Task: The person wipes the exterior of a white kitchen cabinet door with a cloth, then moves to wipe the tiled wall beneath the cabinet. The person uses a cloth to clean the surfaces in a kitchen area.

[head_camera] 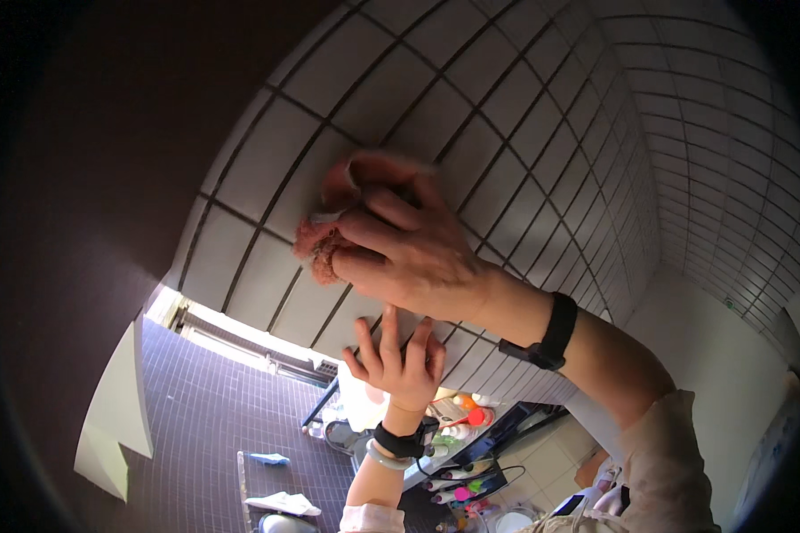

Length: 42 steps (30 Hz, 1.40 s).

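A crumpled pink cloth [317,246], fuzzy in texture, is bunched under the fingers of my right hand [417,250]. That hand presses it against a wall of white tiles [373,86] with dark grout lines. Part of the cloth stands up in a loose fold beyond the fingers, slightly blurred. Just below, my left hand [397,366] rests on the same tiles with its fingers spread and nothing in it. Each wrist wears a black strap, and the left forearm also has a pale bangle [388,458].
Several bottles [463,430] crowd a shelf or counter beneath my left hand, with more bottles [450,490] lower down. A blue cloth [269,459] and a white cloth [285,503] lie by the dark small-tiled surface [200,400]. A large dark surface [93,166] fills the left.
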Available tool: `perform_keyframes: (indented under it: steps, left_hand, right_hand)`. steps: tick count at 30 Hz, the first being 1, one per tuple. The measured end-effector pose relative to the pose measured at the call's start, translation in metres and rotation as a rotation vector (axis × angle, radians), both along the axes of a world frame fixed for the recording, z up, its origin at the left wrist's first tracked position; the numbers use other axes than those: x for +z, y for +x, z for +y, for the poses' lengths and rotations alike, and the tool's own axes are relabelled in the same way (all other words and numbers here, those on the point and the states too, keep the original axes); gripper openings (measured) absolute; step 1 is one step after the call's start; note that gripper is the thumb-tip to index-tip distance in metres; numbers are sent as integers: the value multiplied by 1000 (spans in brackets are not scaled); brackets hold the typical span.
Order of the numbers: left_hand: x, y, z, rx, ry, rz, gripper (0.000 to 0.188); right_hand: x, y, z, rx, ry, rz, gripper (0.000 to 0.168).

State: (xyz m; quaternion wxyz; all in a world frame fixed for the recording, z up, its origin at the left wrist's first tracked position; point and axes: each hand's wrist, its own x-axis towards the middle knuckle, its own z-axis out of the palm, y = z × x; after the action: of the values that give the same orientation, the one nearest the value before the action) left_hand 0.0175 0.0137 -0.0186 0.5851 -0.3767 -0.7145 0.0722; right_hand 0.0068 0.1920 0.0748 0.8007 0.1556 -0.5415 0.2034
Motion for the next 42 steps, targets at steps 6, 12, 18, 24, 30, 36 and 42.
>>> perform_keyframes:
  steps: [6,12,18,24,30,36,42]
  left_hand:
    - [-3,2,-2,19,16,-10,21]
    - [-3,-1,0,19,16,0,17]
    - [-5,2,-4,35,46,-48,17]
    - [0,0,1,33,-17,14,20]
    - [-4,1,-5,50,-27,10,17]
    - [-7,4,-11,60,-2,-24,13]
    - [-3,-1,-5,14,-27,30,9]
  right_hand:
    - [8,-22,110,-105,-99,51,14]
    - [1,-34,138,-201,-159,-50,21]
    - [-2,-15,104,-15,101,-52,10]
    - [-5,-59,217,-193,-275,-39,10]
    - [-11,-44,206,-13,-141,-115,9]
    - [-8,-42,198,-149,-71,-115,11]
    - [12,-58,278,-168,-244,-68,15]
